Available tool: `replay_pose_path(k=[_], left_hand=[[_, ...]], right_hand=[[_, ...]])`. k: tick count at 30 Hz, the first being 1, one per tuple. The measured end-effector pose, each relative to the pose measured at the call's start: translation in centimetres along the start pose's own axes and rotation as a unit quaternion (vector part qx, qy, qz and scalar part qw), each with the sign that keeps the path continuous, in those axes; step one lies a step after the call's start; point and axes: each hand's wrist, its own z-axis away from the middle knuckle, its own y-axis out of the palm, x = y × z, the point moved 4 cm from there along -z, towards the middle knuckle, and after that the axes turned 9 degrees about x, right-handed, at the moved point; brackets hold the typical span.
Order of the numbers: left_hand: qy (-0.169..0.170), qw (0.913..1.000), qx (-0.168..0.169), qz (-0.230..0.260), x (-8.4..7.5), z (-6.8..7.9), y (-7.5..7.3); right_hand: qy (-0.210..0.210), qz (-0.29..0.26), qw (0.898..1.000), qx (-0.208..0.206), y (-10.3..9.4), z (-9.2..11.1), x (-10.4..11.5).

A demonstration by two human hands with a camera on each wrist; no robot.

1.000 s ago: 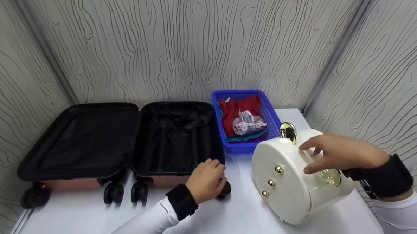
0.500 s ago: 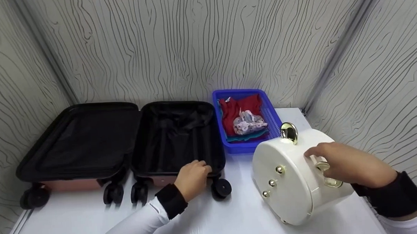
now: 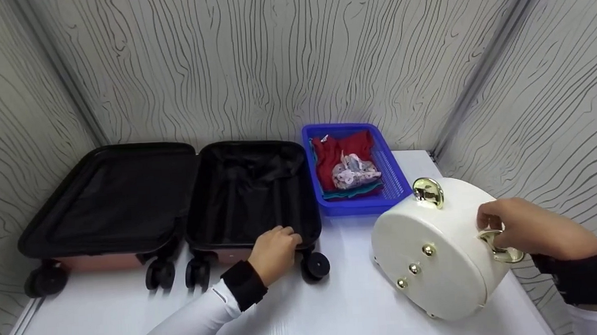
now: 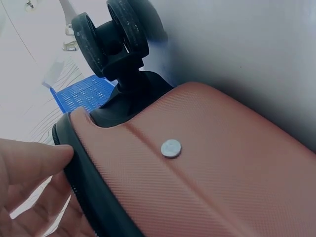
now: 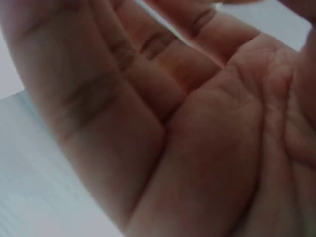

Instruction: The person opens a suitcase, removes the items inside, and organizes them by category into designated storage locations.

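Note:
My left hand point(image 3: 276, 254) pinches the near rim of the open suitcase's right half point(image 3: 252, 205). In the left wrist view, the thumb point(image 4: 37, 163) presses the black rim edge beside the pink ribbed shell point(image 4: 212, 153), with the fingers on the inner side. At the right, my right hand point(image 3: 538, 230) grips a gold loop point(image 3: 506, 253) on a round white case point(image 3: 429, 267), which stands tilted on the table. A second gold loop point(image 3: 428, 192) and several gold knobs show on it. The right wrist view holds mostly the palm point(image 5: 212, 148) and curled fingers, their tips out of sight.
A blue basket point(image 3: 392, 176) with folded red and teal clothes point(image 3: 328, 161) and a patterned bundle point(image 3: 354, 172) stands behind the white case. The suitcase's left half point(image 3: 113, 200) lies open at the left. Patterned walls point(image 3: 223, 65) enclose the white table point(image 3: 310, 318).
My left hand has moved left from the suitcase corner onto its near rim. My right hand has closed on the gold loop, and the white case has shifted right and turned.

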Motion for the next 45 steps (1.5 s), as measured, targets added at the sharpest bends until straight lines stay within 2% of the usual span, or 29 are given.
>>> replay_pose_path(k=[5,8,11,14,16,19,22,26,30,36,45], left_hand=[[-0.003,1.0000,0.000,-0.001,0.1,0.0,0.0],[-0.005,1.0000,0.007,0.002,0.1,0.1,0.2],[-0.005,0.9999,0.012,0.004,0.0,0.0,0.2],[-0.005,0.9999,0.012,0.003,0.0,0.0,0.2],[-0.005,0.9999,0.010,-0.001,0.0,0.0,0.1],[-0.004,0.9999,0.008,-0.005,0.0,0.1,0.1],[-0.001,1.0000,0.006,-0.004,-0.1,0.1,0.1],[0.001,1.0000,-0.001,-0.007,-0.2,0.2,0.0],[0.001,0.9999,-0.004,-0.013,-0.2,0.2,0.0],[0.000,0.9999,-0.001,-0.014,-0.1,0.2,0.0],[-0.005,0.9998,0.014,-0.013,-0.1,0.2,0.4]], right_hand=[[0.011,0.011,1.000,0.006,-0.2,0.3,-1.5],[0.018,0.020,1.000,0.000,-0.2,0.8,-1.3],[0.023,0.040,0.999,-0.026,0.0,1.4,0.1],[0.017,0.071,0.995,-0.064,0.7,1.4,2.7],[0.008,0.090,0.993,-0.080,1.6,1.0,4.5],[0.019,0.114,0.989,-0.094,2.9,-0.1,6.7],[0.039,0.131,0.984,-0.117,4.0,-1.0,7.9],[0.059,0.139,0.976,-0.158,4.7,-1.7,8.4],[0.061,0.141,0.972,-0.180,4.8,-1.8,7.9],[0.056,0.133,0.972,-0.186,4.6,-1.2,6.2],[0.038,0.102,0.971,-0.213,4.3,-1.7,1.1]])
